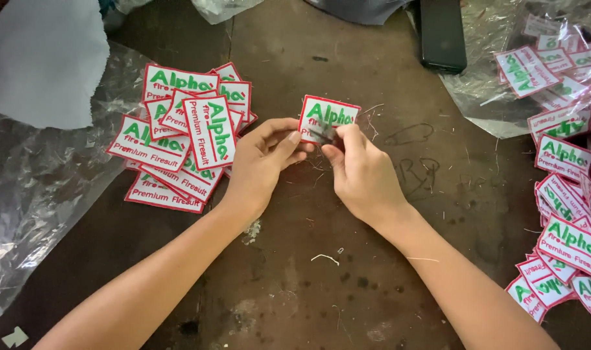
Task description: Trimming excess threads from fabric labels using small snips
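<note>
Left hand (264, 162) pinches square white embroidered patch with red border (326, 118) above brown desk (347, 272); right hand (360, 174) closed on small dark tool at patch face — tool blurred. Patch piles (182, 139) both sides.

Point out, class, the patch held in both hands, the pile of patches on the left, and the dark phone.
held patch (326, 114), head view, upper white face.
left pile of patches (208, 129), head view, topmost patch.
dark phone (442, 32), head view, middle.

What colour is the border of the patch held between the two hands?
Red, around a white field with green and red lettering. The patch shows best in the head view.
</note>
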